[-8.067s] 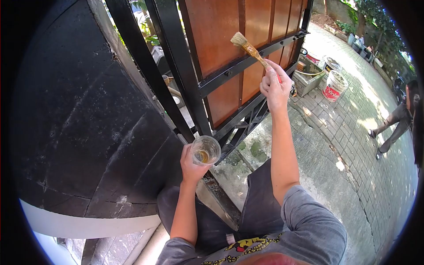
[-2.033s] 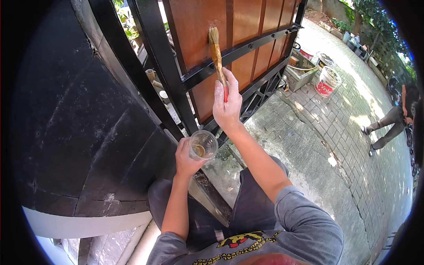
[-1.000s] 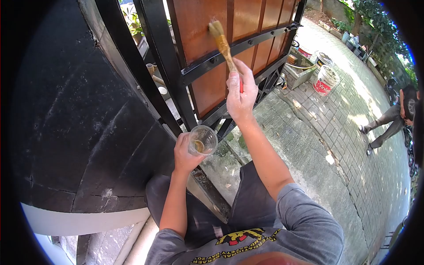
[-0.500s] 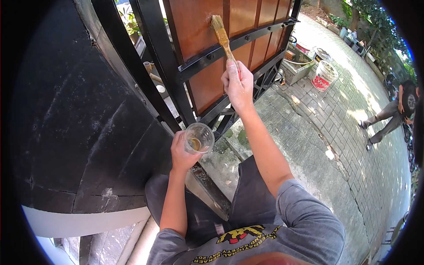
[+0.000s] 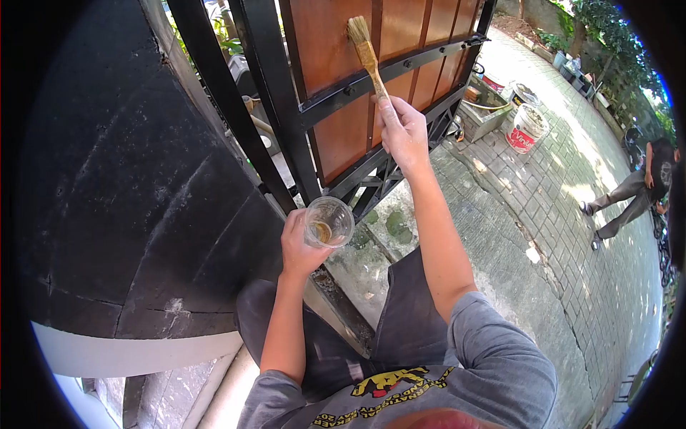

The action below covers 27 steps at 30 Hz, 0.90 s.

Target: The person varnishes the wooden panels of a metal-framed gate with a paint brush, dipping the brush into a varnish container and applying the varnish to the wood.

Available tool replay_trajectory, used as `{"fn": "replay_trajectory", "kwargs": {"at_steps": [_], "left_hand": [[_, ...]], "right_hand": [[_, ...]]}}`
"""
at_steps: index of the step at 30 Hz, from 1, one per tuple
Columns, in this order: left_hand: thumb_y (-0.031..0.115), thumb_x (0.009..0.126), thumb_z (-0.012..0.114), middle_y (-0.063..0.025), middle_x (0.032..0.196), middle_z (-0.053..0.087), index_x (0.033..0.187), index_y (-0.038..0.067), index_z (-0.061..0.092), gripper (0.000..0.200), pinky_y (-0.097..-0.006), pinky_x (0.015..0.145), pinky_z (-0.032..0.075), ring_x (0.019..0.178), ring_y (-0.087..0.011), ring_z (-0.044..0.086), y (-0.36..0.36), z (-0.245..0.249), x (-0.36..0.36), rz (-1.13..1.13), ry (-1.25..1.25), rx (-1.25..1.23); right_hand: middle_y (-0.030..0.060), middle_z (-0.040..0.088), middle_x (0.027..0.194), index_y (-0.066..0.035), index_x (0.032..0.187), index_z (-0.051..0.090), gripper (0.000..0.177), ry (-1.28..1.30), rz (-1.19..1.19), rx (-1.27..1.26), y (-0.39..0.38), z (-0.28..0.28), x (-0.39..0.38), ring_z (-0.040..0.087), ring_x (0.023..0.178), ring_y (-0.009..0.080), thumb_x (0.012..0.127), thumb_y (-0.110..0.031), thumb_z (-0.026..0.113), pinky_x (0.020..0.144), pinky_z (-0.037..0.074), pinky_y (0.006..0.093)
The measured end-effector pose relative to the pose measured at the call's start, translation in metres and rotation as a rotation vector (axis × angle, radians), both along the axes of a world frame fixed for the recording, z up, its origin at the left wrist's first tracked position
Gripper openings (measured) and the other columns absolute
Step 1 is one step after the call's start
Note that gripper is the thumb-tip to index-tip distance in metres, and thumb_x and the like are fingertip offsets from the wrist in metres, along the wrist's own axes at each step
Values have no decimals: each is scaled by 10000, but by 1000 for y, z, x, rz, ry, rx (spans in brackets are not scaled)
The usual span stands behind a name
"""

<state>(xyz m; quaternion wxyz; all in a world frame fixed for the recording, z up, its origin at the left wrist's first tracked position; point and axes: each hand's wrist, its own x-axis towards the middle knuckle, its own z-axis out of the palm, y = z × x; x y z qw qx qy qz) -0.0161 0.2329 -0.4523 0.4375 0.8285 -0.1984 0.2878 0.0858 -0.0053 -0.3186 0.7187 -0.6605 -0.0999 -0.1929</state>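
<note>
A clear plastic cup [image 5: 330, 220] with a little amber liquid at its bottom is held in my left hand [image 5: 300, 245], in front of the lower corner of the gate. My right hand [image 5: 404, 136] grips the wooden handle of a paintbrush [image 5: 367, 56], its bristles pointing up against or very near an upper brown panel [image 5: 321, 43]. Whether the bristles touch the surface is hard to tell. Black metal bars [image 5: 389, 71] frame the glossy brown panels.
A dark wall [image 5: 136, 186] curves along the left. Beyond the gate stand a white-and-red bucket [image 5: 525, 130] and a stone trough [image 5: 484, 118] on the paving. At far right another person [image 5: 636, 187] stands on the paved ground.
The view has shifted slightly, so the gate appears a little further right and lower. My right hand and the brush have moved a bit right in view, the bristles still by the upper panel.
</note>
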Motion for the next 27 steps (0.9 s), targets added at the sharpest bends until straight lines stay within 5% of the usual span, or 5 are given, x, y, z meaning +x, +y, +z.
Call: {"fn": "replay_trajectory", "kwargs": {"at_steps": [6, 13, 21, 27], "left_hand": [[224, 565, 983, -150, 1060, 659, 1093, -1, 685, 647, -424, 820, 565, 930, -345, 677, -5, -2, 1, -16, -24, 11], [233, 563, 986, -147, 1067, 661, 1106, -4, 687, 664, -427, 839, 564, 946, -345, 680, -9, -6, 6, -11, 46, 40], [209, 561, 978, -145, 1082, 666, 1112, 2, 689, 655, -424, 848, 562, 963, -345, 679, -24, -13, 21, -105, 85, -2], [159, 581, 960, -149, 1071, 663, 1116, 9, 679, 622, -422, 851, 557, 971, -356, 672, -54, -28, 37, -242, 154, -113]], "right_hand": [[6, 651, 737, 3, 1034, 666, 242, 23, 19, 225, -5, -2, 0, 451, 502, 29, 1040, -238, 682, 463, 325, 209], [-10, 635, 688, 12, 1003, 666, 298, 60, 211, -105, -5, 0, -1, 511, 579, 37, 1016, -281, 717, 523, 372, 229], [-3, 635, 689, 39, 944, 704, 307, 157, -44, -159, -25, 3, -2, 541, 617, 46, 1014, -259, 720, 564, 413, 237], [-67, 523, 685, 16, 990, 682, 325, 166, 30, -3, -32, 2, -21, 410, 556, 13, 1067, -297, 641, 488, 302, 213]]}}
